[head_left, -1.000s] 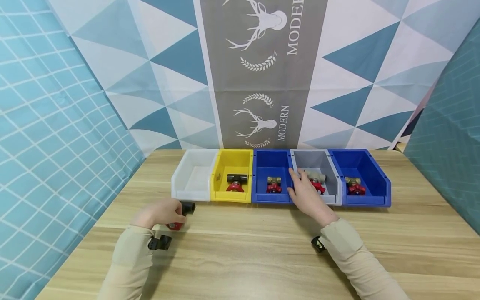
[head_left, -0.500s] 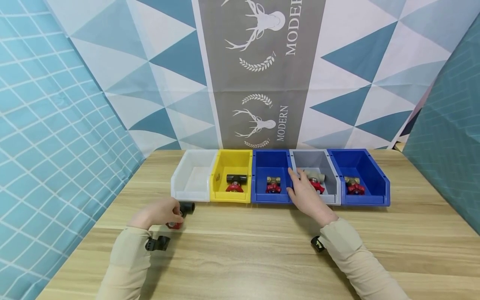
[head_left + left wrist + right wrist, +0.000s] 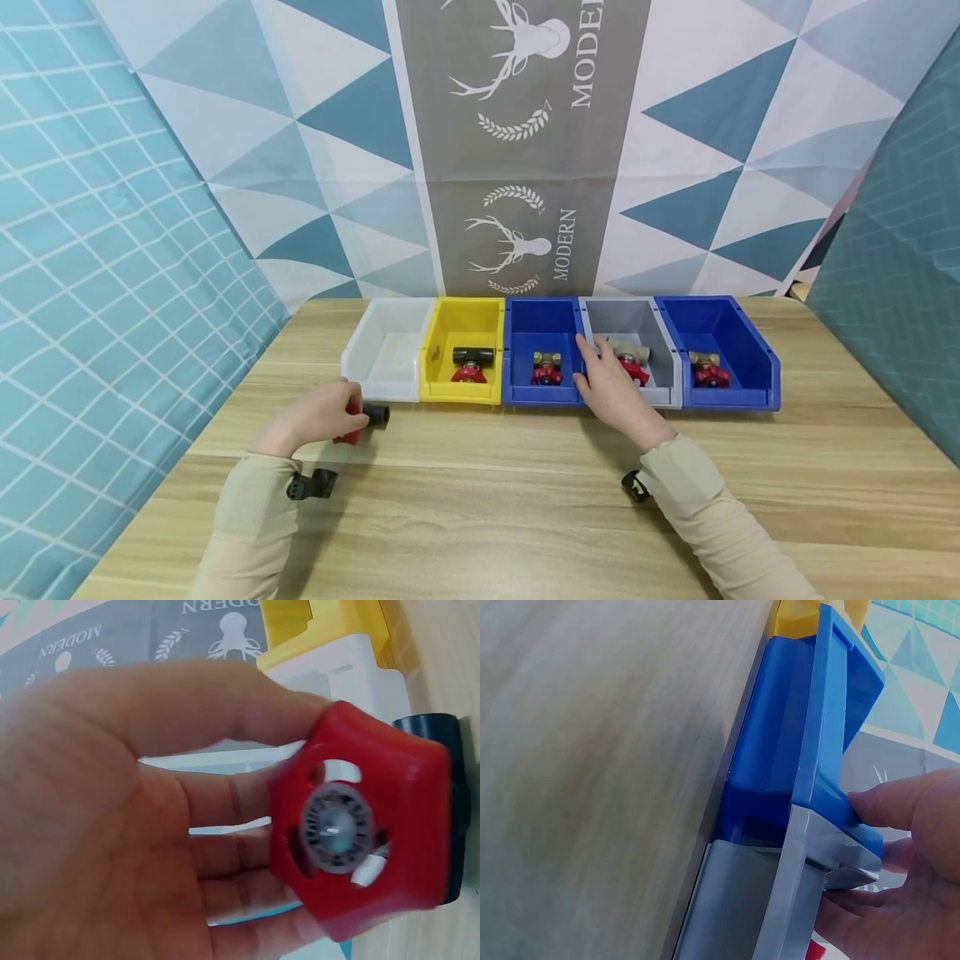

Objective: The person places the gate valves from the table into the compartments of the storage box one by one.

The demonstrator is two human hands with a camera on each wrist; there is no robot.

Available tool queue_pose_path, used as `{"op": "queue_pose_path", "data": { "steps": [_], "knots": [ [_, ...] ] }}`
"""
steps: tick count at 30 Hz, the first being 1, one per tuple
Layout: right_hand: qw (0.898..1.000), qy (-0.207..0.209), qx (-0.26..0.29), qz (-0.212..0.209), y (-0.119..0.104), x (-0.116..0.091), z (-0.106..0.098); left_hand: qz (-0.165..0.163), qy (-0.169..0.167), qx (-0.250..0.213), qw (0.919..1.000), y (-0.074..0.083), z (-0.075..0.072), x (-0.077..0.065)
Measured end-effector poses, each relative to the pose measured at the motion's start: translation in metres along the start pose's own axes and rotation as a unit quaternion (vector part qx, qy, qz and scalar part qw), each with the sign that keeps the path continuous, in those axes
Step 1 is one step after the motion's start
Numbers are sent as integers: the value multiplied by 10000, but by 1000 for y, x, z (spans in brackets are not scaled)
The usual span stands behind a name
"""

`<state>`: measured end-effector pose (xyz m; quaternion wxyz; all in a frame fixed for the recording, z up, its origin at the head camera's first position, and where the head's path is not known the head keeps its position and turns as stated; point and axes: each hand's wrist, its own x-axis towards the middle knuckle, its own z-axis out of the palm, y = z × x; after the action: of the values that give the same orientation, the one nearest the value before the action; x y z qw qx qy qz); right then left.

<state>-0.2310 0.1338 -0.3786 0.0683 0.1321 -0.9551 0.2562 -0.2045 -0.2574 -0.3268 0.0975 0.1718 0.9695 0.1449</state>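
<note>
Now left hand (image 3: 318, 414) grips valve (image 3: 367, 836) by red handle, near white bin (image 3: 386, 350). Right hand (image 3: 613, 392) rests on grey bin (image 3: 660, 392) edge, fingers seemingly relaxed.

Wooden table (image 3: 525, 517). White bin (image 3: 386, 350) at the row's left end; yellow bin (image 3: 465, 333) beside it holding a black valve with red handle (image 3: 471, 365); far-right blue bin (image 3: 723, 333) holding a brass valve with red handle (image 3: 708, 371). Behind, a triangle-patterned backdrop (image 3: 712, 142) with a grey deer banner (image 3: 517, 150).
</note>
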Motion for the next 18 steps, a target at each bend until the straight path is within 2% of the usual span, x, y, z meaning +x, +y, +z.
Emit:
{"op": "queue_pose_path", "data": {
  "steps": [6,12,18],
  "knots": [
    [10000,-11,-17,22,0,1,0,20,293,150,9995,1,-4,3],
    [10000,-21,-35,20,-1,0,-1,-5,403,-18,9992,5,-15,7],
    [10000,-48,-2,64,-2,0,0,50,705,124,9974,6,-24,15]
  ]
}}
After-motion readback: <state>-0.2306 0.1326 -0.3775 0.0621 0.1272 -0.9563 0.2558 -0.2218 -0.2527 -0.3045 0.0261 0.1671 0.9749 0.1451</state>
